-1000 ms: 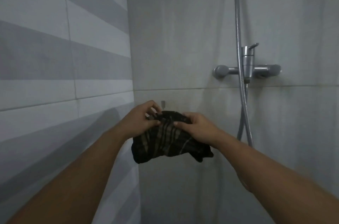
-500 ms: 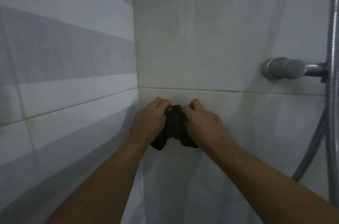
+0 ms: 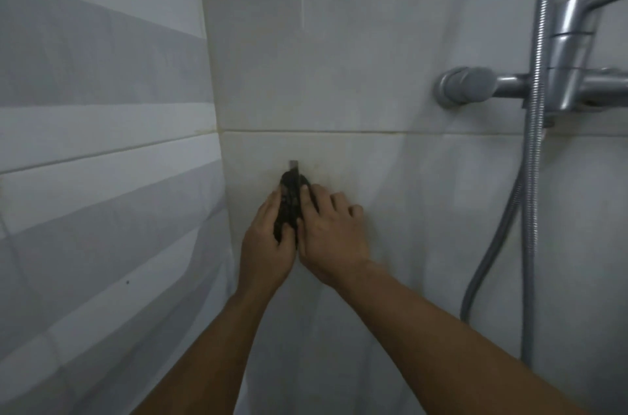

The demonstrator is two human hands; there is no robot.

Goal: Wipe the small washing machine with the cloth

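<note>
The dark checked cloth (image 3: 288,203) is bunched narrow against the white wall tile, its top at a small metal hook (image 3: 293,165) on the wall. My left hand (image 3: 268,244) grips the cloth from the left side. From the right, my right hand (image 3: 331,237) presses on it, fingers spread toward the wall. Most of the cloth is hidden between the two hands. No washing machine is in view.
A chrome shower mixer (image 3: 509,88) sticks out of the wall at the right, with a ribbed metal hose (image 3: 533,176) hanging down from it in a loop. The striped tiled wall (image 3: 102,142) closes the corner on the left.
Both hands have moved forward to the wall with the cloth. The cloth, which hung wide and loose, is now squeezed narrow at the hook. The view has closed in on the corner.
</note>
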